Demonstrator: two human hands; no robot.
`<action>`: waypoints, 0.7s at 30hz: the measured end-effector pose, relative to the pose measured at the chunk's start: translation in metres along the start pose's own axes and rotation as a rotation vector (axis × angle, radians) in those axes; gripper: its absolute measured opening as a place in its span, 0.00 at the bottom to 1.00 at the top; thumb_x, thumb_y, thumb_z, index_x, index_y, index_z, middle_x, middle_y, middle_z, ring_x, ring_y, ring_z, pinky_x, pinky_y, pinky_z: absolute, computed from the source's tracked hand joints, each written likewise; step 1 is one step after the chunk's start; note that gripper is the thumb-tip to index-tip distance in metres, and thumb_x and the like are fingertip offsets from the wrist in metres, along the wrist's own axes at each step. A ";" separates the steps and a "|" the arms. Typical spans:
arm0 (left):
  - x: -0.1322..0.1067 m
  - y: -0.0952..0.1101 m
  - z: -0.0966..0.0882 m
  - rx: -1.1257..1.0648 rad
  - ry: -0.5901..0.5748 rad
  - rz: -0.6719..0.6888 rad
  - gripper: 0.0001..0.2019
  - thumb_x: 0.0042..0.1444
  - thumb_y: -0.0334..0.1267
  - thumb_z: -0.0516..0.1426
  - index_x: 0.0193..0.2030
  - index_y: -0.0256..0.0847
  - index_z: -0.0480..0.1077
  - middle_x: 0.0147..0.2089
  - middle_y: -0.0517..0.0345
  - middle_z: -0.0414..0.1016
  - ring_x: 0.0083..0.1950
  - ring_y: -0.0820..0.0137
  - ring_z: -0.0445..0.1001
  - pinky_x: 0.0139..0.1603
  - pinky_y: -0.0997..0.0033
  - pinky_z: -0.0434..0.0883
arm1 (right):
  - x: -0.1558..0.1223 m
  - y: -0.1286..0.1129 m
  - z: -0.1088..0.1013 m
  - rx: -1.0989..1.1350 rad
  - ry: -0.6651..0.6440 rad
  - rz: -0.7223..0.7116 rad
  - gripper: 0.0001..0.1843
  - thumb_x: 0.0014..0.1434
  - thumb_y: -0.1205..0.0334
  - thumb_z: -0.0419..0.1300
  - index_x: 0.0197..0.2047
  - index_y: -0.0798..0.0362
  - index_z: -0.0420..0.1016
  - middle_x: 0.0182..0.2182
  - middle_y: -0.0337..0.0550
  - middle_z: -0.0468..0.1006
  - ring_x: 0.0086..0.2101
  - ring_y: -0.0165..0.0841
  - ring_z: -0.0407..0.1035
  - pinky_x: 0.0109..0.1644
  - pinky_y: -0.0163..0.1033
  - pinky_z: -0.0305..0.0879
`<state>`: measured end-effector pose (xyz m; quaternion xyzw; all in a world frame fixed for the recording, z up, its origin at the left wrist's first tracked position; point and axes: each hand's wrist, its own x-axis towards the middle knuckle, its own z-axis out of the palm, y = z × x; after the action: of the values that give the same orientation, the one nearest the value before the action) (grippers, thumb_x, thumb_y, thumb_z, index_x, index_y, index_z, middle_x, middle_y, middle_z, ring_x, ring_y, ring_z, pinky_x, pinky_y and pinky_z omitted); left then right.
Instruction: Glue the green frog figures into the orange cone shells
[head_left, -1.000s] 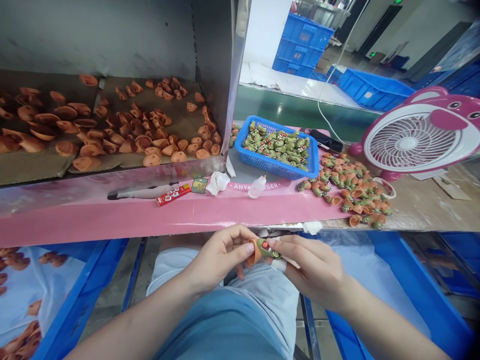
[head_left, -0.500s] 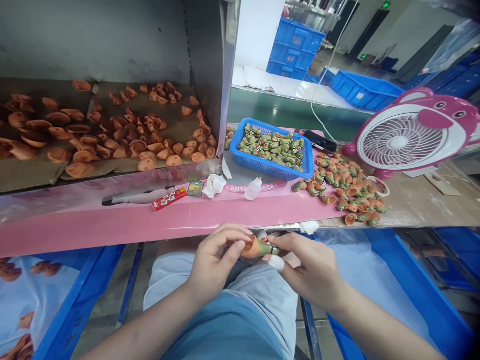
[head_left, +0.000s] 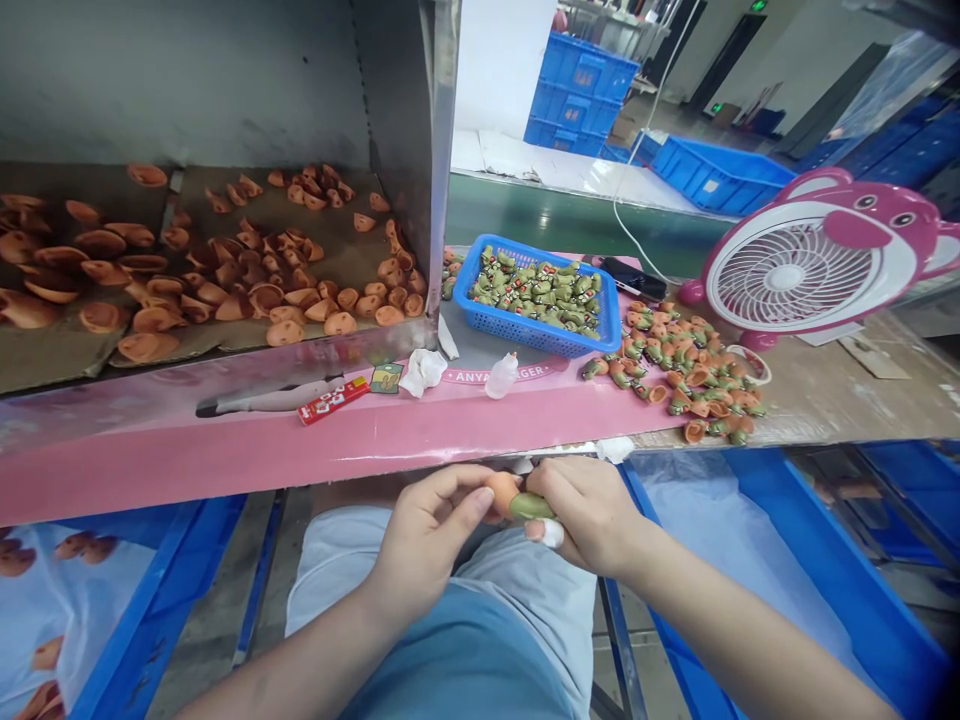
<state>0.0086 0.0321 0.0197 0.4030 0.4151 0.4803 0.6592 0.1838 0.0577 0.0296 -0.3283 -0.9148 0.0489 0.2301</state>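
Above my lap, just off the table's front edge, my left hand (head_left: 424, 535) pinches a small orange cup-shaped piece (head_left: 501, 492) between thumb and fingers. My right hand (head_left: 596, 510), with white tape round its thumb, grips a green painted figure piece (head_left: 532, 507). The two pieces touch end to end; whether they are joined I cannot tell. Similar green pieces fill a blue basket (head_left: 540, 342) on the table. To its right lies a pile of green pieces with orange parts on them (head_left: 686, 370).
Loose orange pieces (head_left: 262, 265) lie in a metal-sided booth (head_left: 442, 150) at left. A small translucent bottle (head_left: 501, 376), crumpled tissue (head_left: 423, 372) and a red packet (head_left: 334, 400) sit on the pink mat (head_left: 420, 430). A pink fan (head_left: 795, 270) stands right. Blue bins (head_left: 862, 600) flank my legs.
The held pieces have been turned over: the orange hollow and the red-and-black markings faced up before, and plain outer surfaces show now. My right fingers have curled further round the green piece.
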 end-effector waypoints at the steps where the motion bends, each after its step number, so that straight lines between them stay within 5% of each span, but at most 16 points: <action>1: -0.001 0.000 0.001 -0.025 0.005 -0.015 0.07 0.51 0.32 0.55 0.37 0.40 0.72 0.34 0.59 0.77 0.36 0.72 0.74 0.38 0.74 0.72 | 0.000 0.000 0.001 -0.037 0.014 -0.011 0.25 0.61 0.49 0.36 0.26 0.55 0.63 0.19 0.40 0.65 0.20 0.28 0.57 0.25 0.34 0.49; 5: -0.004 -0.002 0.004 -0.059 0.025 -0.055 0.14 0.48 0.28 0.58 0.43 0.43 0.70 0.38 0.62 0.78 0.39 0.73 0.74 0.39 0.79 0.71 | 0.001 -0.001 0.003 -0.147 0.041 -0.003 0.25 0.62 0.49 0.36 0.24 0.55 0.62 0.17 0.39 0.64 0.20 0.28 0.56 0.26 0.35 0.47; 21: -0.006 0.002 0.004 0.201 0.001 0.022 0.16 0.49 0.30 0.57 0.46 0.41 0.67 0.42 0.59 0.76 0.41 0.72 0.74 0.43 0.78 0.71 | -0.001 -0.009 0.000 -0.132 -0.027 0.119 0.25 0.62 0.51 0.35 0.23 0.55 0.60 0.17 0.38 0.64 0.19 0.27 0.55 0.25 0.34 0.46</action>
<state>0.0106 0.0259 0.0235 0.4715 0.4571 0.4438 0.6098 0.1791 0.0499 0.0310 -0.3959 -0.8979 0.0062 0.1924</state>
